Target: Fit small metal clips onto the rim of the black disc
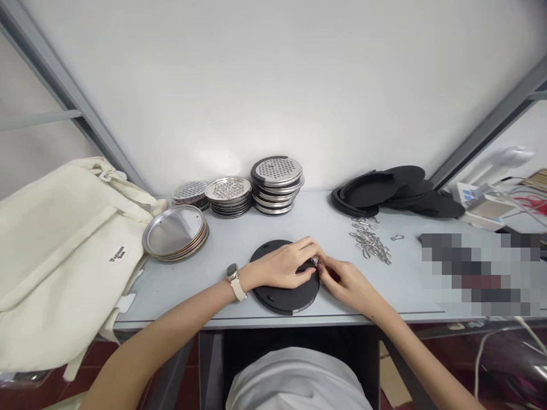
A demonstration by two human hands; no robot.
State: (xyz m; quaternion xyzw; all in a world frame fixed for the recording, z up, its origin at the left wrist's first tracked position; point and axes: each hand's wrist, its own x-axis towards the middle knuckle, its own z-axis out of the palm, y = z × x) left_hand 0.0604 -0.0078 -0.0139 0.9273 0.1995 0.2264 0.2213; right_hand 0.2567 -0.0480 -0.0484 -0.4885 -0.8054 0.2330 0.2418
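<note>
A round black disc [282, 299] lies flat near the table's front edge, with a thin silvery rim showing at its lower right. My left hand [290, 265] reaches across its top, thumb and fingers curled around its right edge. At that same edge my right hand [346, 282] is closed in a pinch, its fingertips meeting those of my left. A small shiny metal clip [315, 262] shows between the fingertips; most of it is hidden. Beyond my right hand lies a loose pile of silver spring clips [371, 242], with a single clip [397, 237] beside it.
Stacks of perforated metal discs [228, 191] and a taller stack [277, 185] stand by the wall. Plain round metal plates [175, 230] are piled at left, beside a cream bag [64, 256]. Black round covers [376, 191] lie heaped at back right, near a small white device [482, 205].
</note>
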